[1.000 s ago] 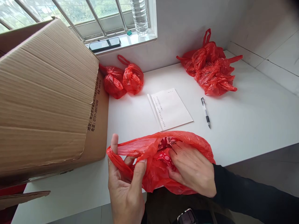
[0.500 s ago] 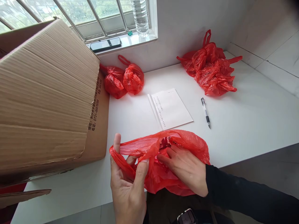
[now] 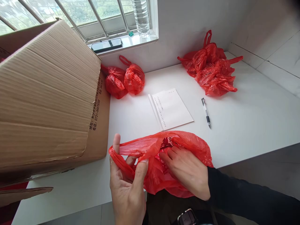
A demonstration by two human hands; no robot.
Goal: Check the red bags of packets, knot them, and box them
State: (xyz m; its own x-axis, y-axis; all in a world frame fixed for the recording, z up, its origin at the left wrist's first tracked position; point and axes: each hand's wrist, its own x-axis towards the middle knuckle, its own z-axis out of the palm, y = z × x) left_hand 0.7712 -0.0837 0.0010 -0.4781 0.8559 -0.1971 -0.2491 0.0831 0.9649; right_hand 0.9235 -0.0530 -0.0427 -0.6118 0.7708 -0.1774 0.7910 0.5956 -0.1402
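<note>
Red plastic: one open bag [image 3: 185,147] at the counter's [image 3: 246,125] near edge, two tied bags [image 3: 125,79] beside one cardboard box [image 3: 47,97], one crumpled heap [image 3: 212,70] at the back, plus one notepad [image 3: 172,107] and one pen [image 3: 206,112]. Since the earlier frame the bag has hardly shifted. Left hand [image 3: 126,187] fingers are closed on a bag handle; right hand [image 3: 187,172] lies half-curled inside the bag mouth on a patterned packet, its grip unclear.

The cardboard box [image 3: 47,103] runs off the left edge; the paper's [image 3: 172,107] writing is too small to read.
</note>
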